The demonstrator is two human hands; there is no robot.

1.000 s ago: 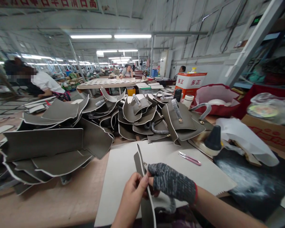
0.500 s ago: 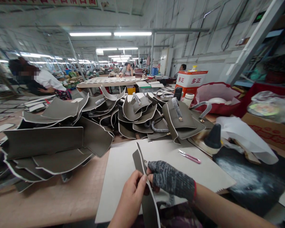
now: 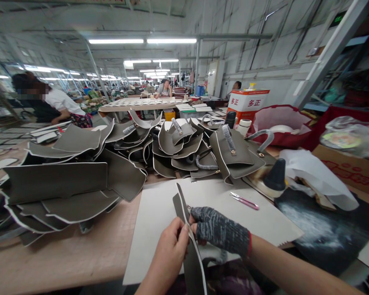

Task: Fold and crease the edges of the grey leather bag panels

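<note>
Closest to me, my left hand (image 3: 169, 254) pinches the white-trimmed edge of a grey leather panel (image 3: 189, 254), fingers closed on it, the panel standing on edge between both hands above the near rim of the counter (image 3: 80, 258). My right hand (image 3: 218, 230), in a grey knitted glove, is closed on the same panel from the other side, thumb and fingers meeting near a small metal fitting that I can only half make out. Under the hands lies a pale card sheet (image 3: 160, 213). On that sheet, off to the right, rest pink-handled snips (image 3: 244, 201). Just beyond them stands a black cone-tipped bottle (image 3: 275, 176). Farther back, a heap of grey cut panels (image 3: 74, 180) and half-made bags with handles (image 3: 230, 153) covers the counter. Behind these sits a red-and-white carton (image 3: 247, 104), and a person in a white top (image 3: 61, 107) bends at far left.
</note>
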